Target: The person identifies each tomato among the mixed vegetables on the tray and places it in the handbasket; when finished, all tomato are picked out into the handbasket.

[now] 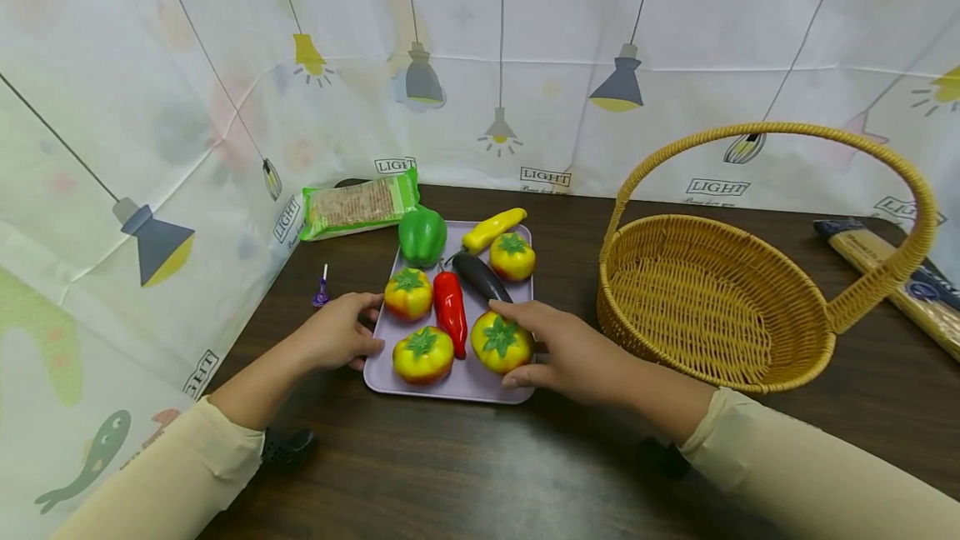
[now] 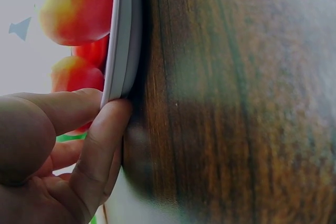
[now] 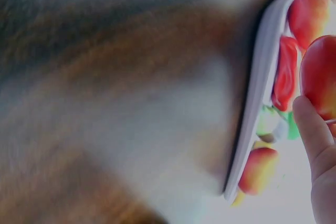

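A lilac tray [image 1: 450, 390] holds several yellow-red toy tomatoes with green star-shaped tops, a red chili pepper [image 1: 450, 315], a dark eggplant [image 1: 480, 275], a green bell pepper [image 1: 422, 237] and a yellow pepper [image 1: 495, 228]. My left hand [image 1: 343, 330] pinches the tray's left edge, with the thumb at the rim and a finger against its outer side in the left wrist view. At the tray's front right, my right hand [image 1: 573, 352] grips a toy tomato [image 1: 501, 343] between thumb and fingers. In the right wrist view this tomato [image 3: 321, 74] appears raised above the tray.
A woven basket [image 1: 611, 307] with a tall handle stands right of the tray. Behind the tray lies a green-edged packet [image 1: 360, 205]; a purple-wrapped lollipop [image 1: 321, 294] is to the left. Another long packet [image 1: 892, 273] lies at far right. Printed cloth [image 1: 465, 15] hangs behind the dark wooden table [image 1: 450, 473].
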Tool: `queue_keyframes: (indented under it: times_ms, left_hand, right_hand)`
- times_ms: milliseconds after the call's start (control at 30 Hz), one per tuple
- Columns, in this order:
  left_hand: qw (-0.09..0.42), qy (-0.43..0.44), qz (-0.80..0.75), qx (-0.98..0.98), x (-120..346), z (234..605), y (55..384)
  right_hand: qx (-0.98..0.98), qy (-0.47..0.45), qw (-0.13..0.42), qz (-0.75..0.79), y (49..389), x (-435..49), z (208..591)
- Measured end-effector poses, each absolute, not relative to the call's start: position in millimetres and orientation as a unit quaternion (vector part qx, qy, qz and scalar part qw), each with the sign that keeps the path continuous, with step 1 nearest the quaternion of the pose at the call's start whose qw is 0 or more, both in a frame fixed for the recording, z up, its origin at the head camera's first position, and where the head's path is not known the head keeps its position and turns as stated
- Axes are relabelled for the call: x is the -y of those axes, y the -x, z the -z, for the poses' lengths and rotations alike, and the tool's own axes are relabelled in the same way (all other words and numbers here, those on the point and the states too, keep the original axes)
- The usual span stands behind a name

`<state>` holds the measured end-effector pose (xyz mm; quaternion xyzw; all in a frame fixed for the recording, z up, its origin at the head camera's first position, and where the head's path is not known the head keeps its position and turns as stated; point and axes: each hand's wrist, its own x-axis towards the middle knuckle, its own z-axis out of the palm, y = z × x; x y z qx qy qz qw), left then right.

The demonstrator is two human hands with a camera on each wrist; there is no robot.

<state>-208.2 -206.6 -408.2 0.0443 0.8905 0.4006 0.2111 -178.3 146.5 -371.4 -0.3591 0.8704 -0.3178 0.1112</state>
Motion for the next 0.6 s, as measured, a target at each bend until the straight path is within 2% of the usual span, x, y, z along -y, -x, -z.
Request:
queue_keyframes:
  times_ms: [600]
  left_hand:
    - [0.212,-0.047,-0.403,-0.889,204.2,407.8,206.7]
  right_hand:
    - [-0.896,0.31,0.056,0.314,178.5,-179.5,339.8]
